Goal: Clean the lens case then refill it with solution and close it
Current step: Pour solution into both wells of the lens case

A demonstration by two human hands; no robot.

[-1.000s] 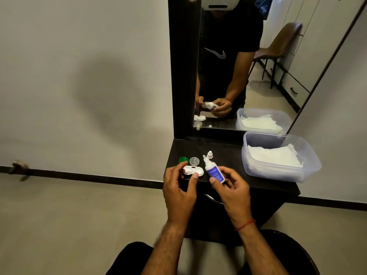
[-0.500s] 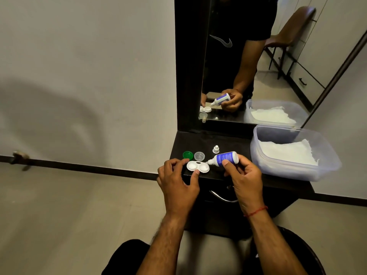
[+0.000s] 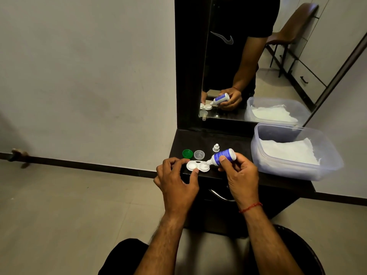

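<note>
White lens case (image 3: 193,166) pinched by left grip (image 3: 176,181); right grip (image 3: 240,175) clasps half-hidden bottle (image 3: 225,153)

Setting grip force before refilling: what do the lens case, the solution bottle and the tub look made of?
The lens case looks like white moulded plastic, matte and seemingly rigid. The solution bottle looks like white plastic, probably squeezable, with a glossy blue label. The tub is translucent frosted plastic; the white sheet inside shows through its wall.

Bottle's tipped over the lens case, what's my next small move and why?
Probably a gentle squeeze of the bottle: your right hand holds it tilted, nozzle at the right well of the lens case, which your left hand pinches; green cap and clear cap lie behind.
</note>
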